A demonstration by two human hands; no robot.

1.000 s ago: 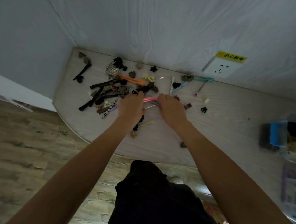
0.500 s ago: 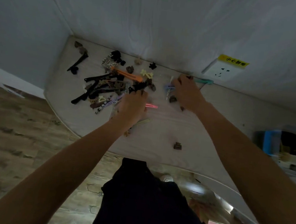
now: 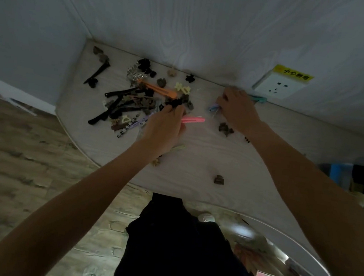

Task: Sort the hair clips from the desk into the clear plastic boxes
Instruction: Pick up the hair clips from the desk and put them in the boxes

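Observation:
A heap of hair clips (image 3: 133,103), mostly black and brown with an orange one (image 3: 159,89), lies on the pale desk (image 3: 196,162) near the back left. My left hand (image 3: 164,129) hovers at the heap's right edge and holds a pink clip (image 3: 193,119) that sticks out to the right. My right hand (image 3: 238,110) is near the back wall, fingers curled round a light blue clip (image 3: 213,108); a teal clip (image 3: 258,98) lies just past it. Small brown claw clips (image 3: 225,129) (image 3: 219,179) sit loose on the desk. Clear plastic boxes (image 3: 356,178) stand at the right edge.
A wall socket (image 3: 278,86) with a yellow label is on the back wall at the right. The desk's curved front edge runs across the frame. Wooden floor (image 3: 17,154) lies at the left. My dark trousers and a shoe show below.
My right hand has left the pink clip and reached back right to the light blue clip. My left hand keeps the pink clip. The camera has tilted.

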